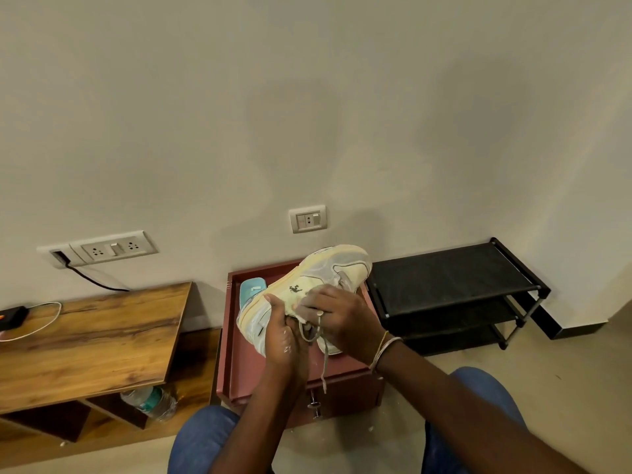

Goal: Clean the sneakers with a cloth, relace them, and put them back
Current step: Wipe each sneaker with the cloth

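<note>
Over the red tray (239,364), I am wiping one sneaker (328,271), held clear of the tray's floor.
My left hand (278,331) grips the heel end, fingers curled round the sole. My right hand (337,313) clenches what looks like a bunched pale cloth (301,306) against the side. A lace (325,362) hangs loose, so I judge cleaning is in hand and relacing waits. Next I should turn the shoe to reach unwiped panels. A teal object (250,289) lies in the tray, too hidden to name. The black rack (451,278) stands just beside it.
</note>
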